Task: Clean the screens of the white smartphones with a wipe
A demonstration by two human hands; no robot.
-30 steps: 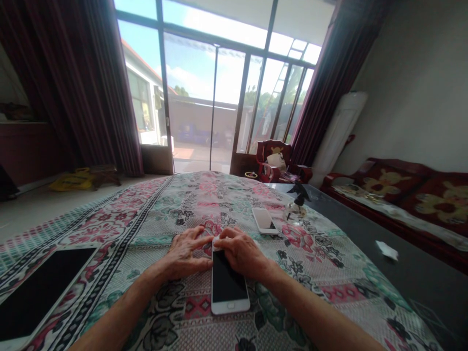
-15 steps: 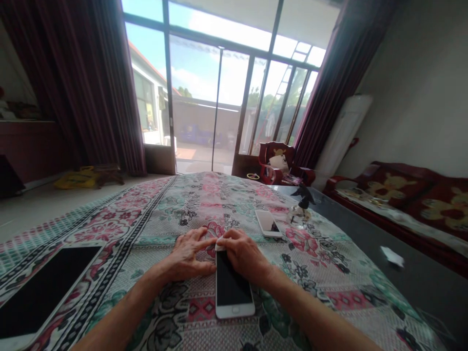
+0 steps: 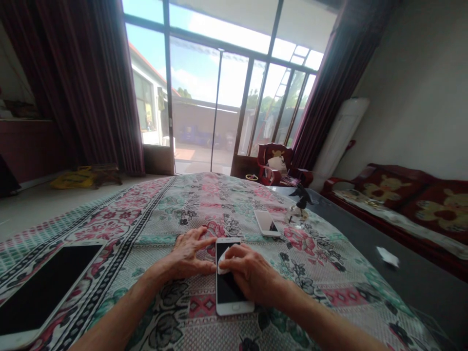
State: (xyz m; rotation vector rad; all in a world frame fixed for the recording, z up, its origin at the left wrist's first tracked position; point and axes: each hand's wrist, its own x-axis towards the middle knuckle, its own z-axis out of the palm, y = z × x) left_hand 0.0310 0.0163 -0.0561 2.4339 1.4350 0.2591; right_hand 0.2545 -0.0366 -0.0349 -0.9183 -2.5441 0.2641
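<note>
A white smartphone [image 3: 234,308] with a dark screen lies face up on the flowered tablecloth [image 3: 204,334] in front of me. My right hand [image 3: 248,273] pinches a small white wipe [image 3: 223,265] and presses it on the upper part of the screen; the fingers hide some of the wipe. At the phone's left edge rests my left hand [image 3: 192,253], fingers spread, with thumb and index finger touching its side. It holds nothing.
Beyond my hands lies a smaller white phone [image 3: 266,223], near a dark ornament on a clear base [image 3: 299,214]. A large white tablet [image 3: 47,292] is at the left. Crumpled white paper [image 3: 388,257] sits on the dark surface [image 3: 409,282] at right.
My right hand has drawn the wipe from the phone's top edge down the screen toward me, uncovering the top edge. My left hand stays at the phone's left side.
</note>
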